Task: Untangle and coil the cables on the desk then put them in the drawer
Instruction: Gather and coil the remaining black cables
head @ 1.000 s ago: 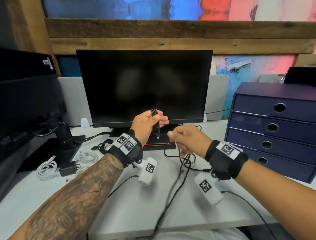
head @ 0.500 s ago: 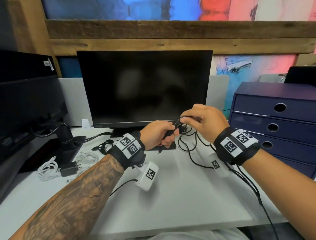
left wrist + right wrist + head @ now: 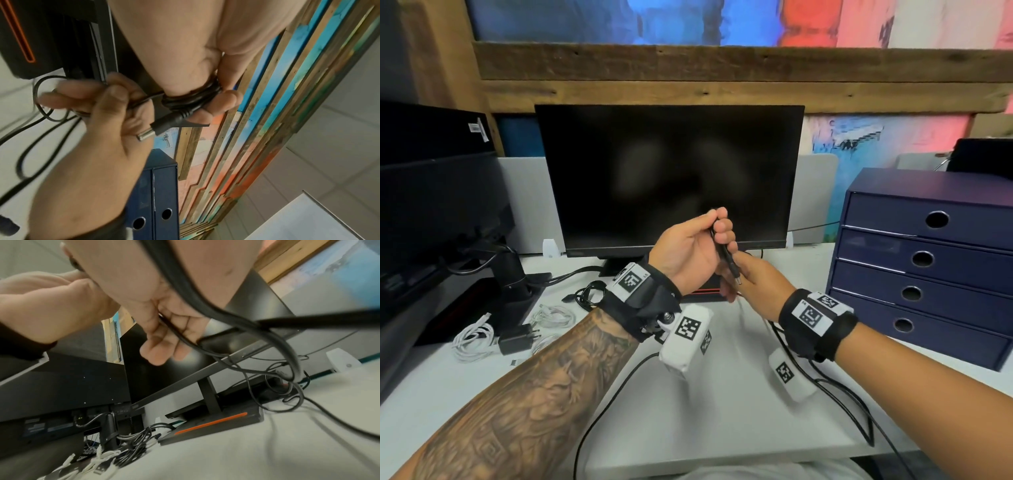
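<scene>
Here, mid-frame in the head view, left hand clamping the black cable coil between thumb and fingers, plug dangling below; right hand just under it, fingers curled round the loose run. Best fed in even turns under light tension, slack trailing lower right across the worktop kept free of kinks. Drawer unit shut at right.

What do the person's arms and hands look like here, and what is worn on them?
Bare forearms, no sleeves. The left forearm carries a dense tattoo. Each wrist wears a black strap with white square-pattern markers, and a white marked camera block hangs beneath, trailing a black lead.
</scene>
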